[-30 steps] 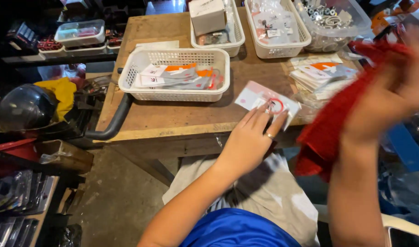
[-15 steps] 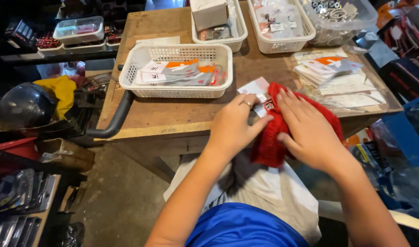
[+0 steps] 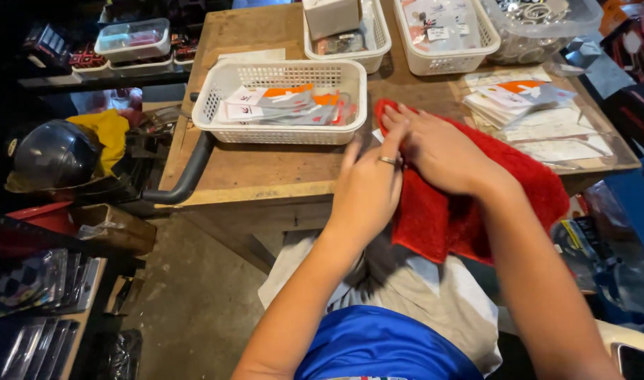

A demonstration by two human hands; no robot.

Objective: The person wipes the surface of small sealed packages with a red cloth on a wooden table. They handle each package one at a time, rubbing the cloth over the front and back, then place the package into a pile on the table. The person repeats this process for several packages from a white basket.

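Observation:
A red cloth (image 3: 469,204) lies spread over the front edge of the wooden table (image 3: 265,172) and hangs down toward my lap. My right hand (image 3: 438,151) presses flat on the cloth, fingers pointing left. My left hand (image 3: 370,186), with a ring on one finger, rests at the cloth's left edge, fingers reaching up beside the right hand. The small packet seen earlier is hidden under the cloth and hands. A white mesh basket (image 3: 283,102) with flat packets stands just left of my hands.
Two more white baskets (image 3: 445,32) and a clear bag of metal parts (image 3: 540,21) stand at the table's back. A stack of flat packets (image 3: 526,105) lies at the right. A dark helmet (image 3: 51,155) and a black pipe (image 3: 185,176) are at the left.
My right hand brought the red cloth down from the air and spread it over the packet on the table. My left hand stayed by the packet, now covered.

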